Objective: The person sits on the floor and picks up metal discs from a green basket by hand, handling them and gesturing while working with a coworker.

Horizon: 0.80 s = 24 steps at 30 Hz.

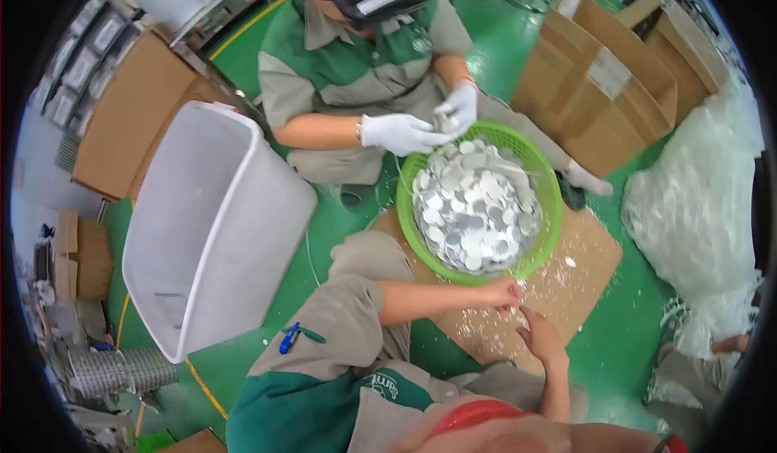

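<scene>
My left hand is at the near rim of a green basket, its fingers curled together; whatever they may hold is too small to make out. Just below and to the right, my right hand has its thumb and forefinger apart, and nothing shows between them. Many round silvery discs fill the basket. Under it lies a brown cardboard sheet scattered with small white bits. Across the basket, a co-worker's white-gloved hands hold a small greyish piece above the far left rim.
A large white bin stands tilted at the left. Cardboard boxes are at the upper right, with a clear plastic bag below them. The co-worker sits opposite. Another person's hand shows at the right edge.
</scene>
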{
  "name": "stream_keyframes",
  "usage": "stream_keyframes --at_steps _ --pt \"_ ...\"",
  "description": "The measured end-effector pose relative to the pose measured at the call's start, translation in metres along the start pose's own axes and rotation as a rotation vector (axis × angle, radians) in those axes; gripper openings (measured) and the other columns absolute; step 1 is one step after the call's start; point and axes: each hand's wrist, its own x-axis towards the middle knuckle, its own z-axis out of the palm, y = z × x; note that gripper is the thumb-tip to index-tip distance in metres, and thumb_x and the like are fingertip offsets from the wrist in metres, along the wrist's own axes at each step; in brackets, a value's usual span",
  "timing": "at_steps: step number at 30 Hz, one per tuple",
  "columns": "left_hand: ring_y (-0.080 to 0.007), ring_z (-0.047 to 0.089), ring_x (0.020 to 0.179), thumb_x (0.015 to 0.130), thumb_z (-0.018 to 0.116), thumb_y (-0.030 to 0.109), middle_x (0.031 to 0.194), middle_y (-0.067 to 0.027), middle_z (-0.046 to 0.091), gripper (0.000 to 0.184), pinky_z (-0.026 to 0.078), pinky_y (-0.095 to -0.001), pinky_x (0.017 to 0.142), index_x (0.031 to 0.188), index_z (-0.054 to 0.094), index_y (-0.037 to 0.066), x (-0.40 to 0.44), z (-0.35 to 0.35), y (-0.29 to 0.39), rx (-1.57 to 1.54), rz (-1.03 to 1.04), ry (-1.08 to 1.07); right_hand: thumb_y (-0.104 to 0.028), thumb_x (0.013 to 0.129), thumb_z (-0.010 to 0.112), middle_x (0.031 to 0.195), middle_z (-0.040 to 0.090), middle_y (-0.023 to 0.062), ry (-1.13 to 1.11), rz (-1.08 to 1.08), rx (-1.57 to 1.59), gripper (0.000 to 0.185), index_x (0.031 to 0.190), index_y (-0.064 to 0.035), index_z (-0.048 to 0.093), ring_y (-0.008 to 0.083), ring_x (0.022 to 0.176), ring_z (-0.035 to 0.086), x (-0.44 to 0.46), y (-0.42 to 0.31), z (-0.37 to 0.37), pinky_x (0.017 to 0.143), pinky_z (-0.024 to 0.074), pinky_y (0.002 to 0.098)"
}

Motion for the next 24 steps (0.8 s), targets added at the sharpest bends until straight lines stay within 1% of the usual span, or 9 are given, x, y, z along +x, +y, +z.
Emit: stream_keyframes --at_steps 4,6,8,10,11,12,13,15,24 --pt "-0.014 0.058 0.062 0.076 0.062 0.006 0.076 -0.0089 0.057 0.026 0.049 -0.0264 0.051 0.097 0.048 -0.003 0.006 0.0 -0.008 -0.036 0.043 -0.038 -0.015 0.077 0.063 0.1 0.058 0.0213 0.01 -0.035 0.009 0.05 0.124 -0.0081 0.045 0.0382 0.092 0.057 0.004 0.01 0.008 0.078 0.0461 0.045" --pt "-0.0137 0.058 0.062 0.077 0.063 0.007 0.075 -0.0088 0.058 0.028 0.049 -0.0257 0.052 0.099 0.048 -0.004 -0.005 0.003 -0.003 -0.011 0.011 -0.005 -0.014 0.077 0.063 0.101 0.059 0.0214 0.027 -0.054 0.019 0.05 0.124 -0.0082 0.045 0.0377 0.092 0.057 0.002 0.011 0.01 0.078 0.0458 0.0454" --pt "-0.0132 0.058 0.063 0.077 0.064 0.007 0.075 -0.0083 0.058 0.031 0.049 -0.0253 0.054 0.102 0.049 -0.004 -0.005 0.005 -0.005 -0.052 0.016 -0.038 -0.012 0.077 0.062 0.1 0.059 0.0219 0.017 -0.017 0.052 0.049 0.124 -0.0081 0.046 0.037 0.092 0.058 -0.001 0.001 0.003 0.079 0.0457 0.046" --pt "-0.0128 0.058 0.065 0.076 0.065 0.008 0.08 -0.0084 0.059 0.032 0.05 -0.0255 0.057 0.103 0.049 -0.002 0.003 0.006 -0.015 0.097 0.002 -0.024 -0.01 0.077 0.06 0.096 0.061 0.0219 -0.009 0.03 0.099 0.046 0.121 -0.0074 0.048 0.0366 0.09 0.059 -0.007 -0.002 0.001 0.078 0.0458 0.0464" --pt "-0.0137 0.06 0.07 0.077 0.065 0.007 0.085 -0.0088 0.059 0.033 0.051 -0.0258 0.058 0.105 0.049 -0.001 0.006 0.001 -0.013 0.1 -0.017 -0.134 -0.009 0.077 0.059 0.093 0.061 0.0216 -0.019 0.038 0.111 0.044 0.12 -0.0068 0.049 0.0365 0.089 0.059 -0.008 0.005 0.007 0.077 0.0461 0.0465" --pt "-0.0188 0.061 0.077 0.079 0.062 0.005 0.092 -0.0115 0.056 0.036 0.055 -0.0296 0.065 0.111 0.046 -0.002 0.004 0.003 -0.017 0.094 0.013 -0.081 -0.009 0.077 0.059 0.091 0.061 0.0212 -0.01 0.053 0.103 0.041 0.117 -0.0063 0.051 0.0368 0.088 0.059 -0.008 0.005 0.009 0.076 0.0465 0.0465" --pt "-0.0189 0.061 0.082 0.079 0.062 0.003 0.093 -0.0115 0.056 0.037 0.055 -0.0293 0.067 0.111 0.045 -0.002 -0.014 0.014 0.015 0.168 -0.034 -0.038 -0.009 0.077 0.059 0.089 0.062 0.0209 -0.013 0.052 0.093 0.039 0.115 -0.0057 0.052 0.0371 0.088 0.06 -0.006 0.008 0.011 0.074 0.0468 0.0465" --pt "-0.0186 0.061 0.081 0.078 0.061 0.0 0.092 -0.0113 0.056 0.037 0.055 -0.0288 0.069 0.111 0.045 -0.002 -0.011 0.009 0.014 0.135 -0.015 -0.057 -0.009 0.076 0.059 0.086 0.062 0.0202 0.098 -0.066 0.068 0.037 0.112 -0.005 0.052 0.0374 0.085 0.06 -0.003 0.022 0.027 0.071 0.0474 0.0464" --pt "-0.0149 0.058 0.074 0.074 0.063 -0.001 0.091 -0.0095 0.055 0.039 0.053 -0.0253 0.062 0.109 0.045 -0.001 -0.004 0.005 0.006 0.189 -0.004 -0.016 -0.014 0.076 0.06 0.09 0.062 0.0206 0.045 -0.011 0.032 0.046 0.12 -0.0075 0.049 0.0371 0.084 0.061 -0.006 0.019 0.028 0.071 0.0485 0.0458"
